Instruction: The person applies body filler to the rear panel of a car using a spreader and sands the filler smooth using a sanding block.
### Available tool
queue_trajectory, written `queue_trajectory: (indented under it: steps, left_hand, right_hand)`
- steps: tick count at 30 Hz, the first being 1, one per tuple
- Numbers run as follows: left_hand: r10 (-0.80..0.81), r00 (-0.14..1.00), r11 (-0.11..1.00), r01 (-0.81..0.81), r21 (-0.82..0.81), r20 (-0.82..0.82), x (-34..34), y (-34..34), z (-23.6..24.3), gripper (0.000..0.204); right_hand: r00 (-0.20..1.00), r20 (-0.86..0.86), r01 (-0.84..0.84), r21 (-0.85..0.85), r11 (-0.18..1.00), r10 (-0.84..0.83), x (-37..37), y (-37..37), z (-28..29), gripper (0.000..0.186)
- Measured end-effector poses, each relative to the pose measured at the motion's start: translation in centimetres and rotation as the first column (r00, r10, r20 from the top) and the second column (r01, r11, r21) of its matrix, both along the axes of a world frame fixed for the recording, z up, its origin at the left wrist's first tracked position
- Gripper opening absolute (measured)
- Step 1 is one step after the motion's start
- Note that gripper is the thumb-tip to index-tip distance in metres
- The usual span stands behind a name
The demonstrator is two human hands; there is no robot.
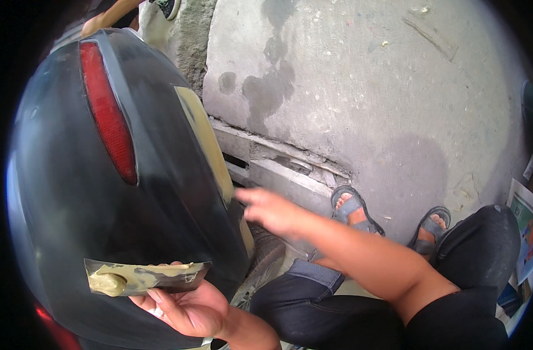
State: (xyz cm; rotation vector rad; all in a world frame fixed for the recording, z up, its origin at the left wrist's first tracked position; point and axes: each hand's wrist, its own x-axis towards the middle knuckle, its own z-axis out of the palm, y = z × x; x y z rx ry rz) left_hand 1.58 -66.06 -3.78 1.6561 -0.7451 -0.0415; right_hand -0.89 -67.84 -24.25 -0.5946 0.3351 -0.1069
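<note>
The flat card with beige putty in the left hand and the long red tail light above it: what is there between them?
In the head view, only bare black panel lies between the putty card, held in the left hand, and the red tail light.

Both forearms are bare, with no sleeves, and the left hand (188, 308) and right hand (270, 208) wear no gloves. The legs are in dark jeans (313, 291) with a rolled cuff, and the feet wear grey strapped sandals (351, 207)

Stained grey concrete floor (360, 87), cracked step (290, 157), daylight.
</note>
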Motion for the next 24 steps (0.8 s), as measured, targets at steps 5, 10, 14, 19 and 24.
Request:
queue_trajectory:
  steps: [5,10,14,19,24]
  left_hand:
    - [0.016,1.000,1.000,-0.016,-0.016,0.008,-0.3,0.5,-0.1,0.036]
    - [-0.050,0.998,0.999,0.050,-0.006,-0.023,0.1,0.5,0.0,0.035]
    - [-0.089,0.994,0.996,0.088,-0.022,-0.069,0.1,0.3,-0.2,0.037]
    - [-0.081,0.990,0.994,0.089,0.065,-0.114,0.7,0.3,-0.2,0.039]
    - [-0.073,0.978,0.991,0.094,0.097,-0.197,0.5,-1.4,0.0,0.041]
  right_hand:
    - [0.992,-0.120,-0.025,0.118,0.993,0.039,2.1,-7.5,-0.5,0.062]
    - [0.964,-0.109,0.230,-0.123,0.965,-0.244,2.8,-2.2,1.3,0.058]
    - [0.993,0.032,0.122,-0.180,0.976,-0.118,0.3,0.3,1.6,0.056]
    - [0.921,0.305,0.272,-0.052,0.961,-0.244,-3.1,-6.4,2.6,0.056]
    - [0.614,0.698,0.526,-0.012,0.851,-0.370,-5.6,-8.5,7.1,0.051]
